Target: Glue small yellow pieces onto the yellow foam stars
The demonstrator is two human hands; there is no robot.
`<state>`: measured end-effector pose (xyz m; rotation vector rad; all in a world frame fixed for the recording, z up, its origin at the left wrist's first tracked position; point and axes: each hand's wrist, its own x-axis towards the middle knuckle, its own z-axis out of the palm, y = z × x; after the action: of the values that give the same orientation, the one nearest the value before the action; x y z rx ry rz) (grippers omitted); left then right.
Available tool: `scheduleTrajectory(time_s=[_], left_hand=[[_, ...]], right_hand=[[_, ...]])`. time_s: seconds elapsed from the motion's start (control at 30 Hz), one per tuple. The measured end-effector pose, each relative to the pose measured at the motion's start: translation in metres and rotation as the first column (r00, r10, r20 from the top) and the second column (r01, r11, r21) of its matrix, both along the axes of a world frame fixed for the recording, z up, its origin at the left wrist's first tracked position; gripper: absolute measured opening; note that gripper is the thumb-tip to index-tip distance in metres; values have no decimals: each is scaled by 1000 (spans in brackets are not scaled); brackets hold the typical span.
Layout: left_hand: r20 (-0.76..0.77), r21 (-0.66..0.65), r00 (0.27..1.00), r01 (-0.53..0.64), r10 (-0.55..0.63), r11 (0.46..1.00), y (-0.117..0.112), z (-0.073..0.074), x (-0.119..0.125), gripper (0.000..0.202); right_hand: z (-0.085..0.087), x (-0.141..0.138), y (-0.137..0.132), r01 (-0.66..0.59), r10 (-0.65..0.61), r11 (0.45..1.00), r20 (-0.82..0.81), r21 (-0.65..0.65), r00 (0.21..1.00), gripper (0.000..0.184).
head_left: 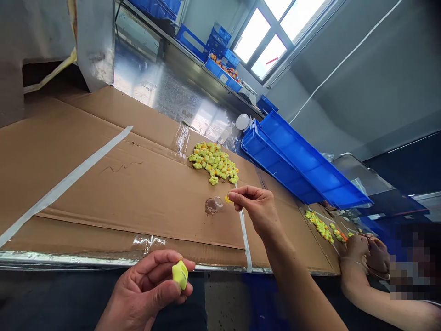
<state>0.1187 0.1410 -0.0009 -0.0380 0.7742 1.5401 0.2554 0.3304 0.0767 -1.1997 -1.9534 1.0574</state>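
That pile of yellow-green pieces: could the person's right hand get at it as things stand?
Probably yes. The right hand sits just beside the pile, with nothing between them, though it pinches a small yellow piece.

L hand (146, 292) sits low at bottom edge of view, fingers (156, 264) curled, thumb bent fwd, gripping sth small. Bare R arm (303, 285) reaches up from bottom edge twd middle of view. R wrist (272, 232) slightly bent, R hand (257, 211) back-up, w/ thumb & index tips (232, 196) pinched on sth tiny, other fingers loosely curled under. Hands well apart, not touching each other.
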Motion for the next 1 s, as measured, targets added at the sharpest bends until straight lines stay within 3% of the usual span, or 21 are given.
scheduleTrajectory(time_s=[0.27, 0.53, 0.83, 1.0], left_hand=[[5, 20, 1000, 20, -20, 1000, 0, -1, -3, 34], [19, 28, 999, 32, -32, 999, 1, -2, -3, 35], [-8, 33, 999, 42, -42, 999, 0, -3, -4, 34], [1, -23, 1000, 29, -29, 999, 0, -1, -2, 35]], right_hand=[[-3, -3, 1, 20, -34, 994, 129, 106, 991, 18], [-1, -4, 0, -35, -12, 981, 240, 191, 971, 15], [-1, -1, 1, -63, 13, 981, 262, 185, 965, 14], [5, 3, -2, -32, 3, 987, 186, 155, 982, 12]])
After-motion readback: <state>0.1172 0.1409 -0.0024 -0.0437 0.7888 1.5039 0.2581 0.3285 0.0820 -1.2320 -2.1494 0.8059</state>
